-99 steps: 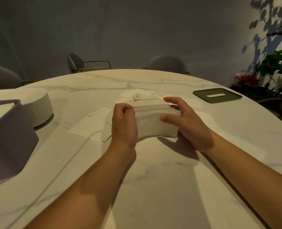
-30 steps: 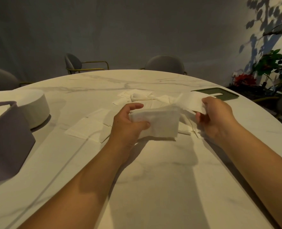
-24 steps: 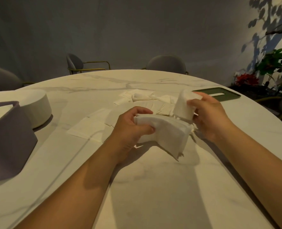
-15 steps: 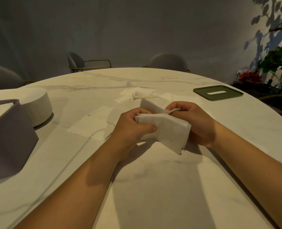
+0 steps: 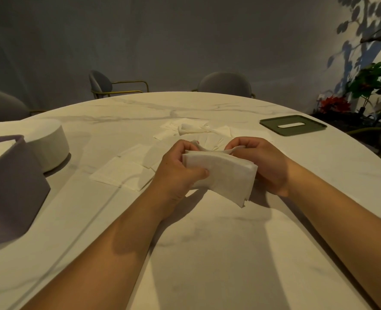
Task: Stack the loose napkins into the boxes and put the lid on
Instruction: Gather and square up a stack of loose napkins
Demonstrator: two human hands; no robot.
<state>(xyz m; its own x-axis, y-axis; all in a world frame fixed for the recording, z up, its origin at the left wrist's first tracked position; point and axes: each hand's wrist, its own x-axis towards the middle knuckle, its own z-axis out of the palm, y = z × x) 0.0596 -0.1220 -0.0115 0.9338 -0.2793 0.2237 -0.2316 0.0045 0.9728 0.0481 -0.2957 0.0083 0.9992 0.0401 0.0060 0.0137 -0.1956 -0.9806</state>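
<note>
No writing, label, brand, number or sign can be read anywhere. The stack of white paper napkins, the flat dark green slotted lid, the grey box and the round white container show plain surfaces.

Dim grey wall, padded chairs behind marble table, plants right

Free tabletop up front; loose napkins beyond, purple box leftward.
</note>
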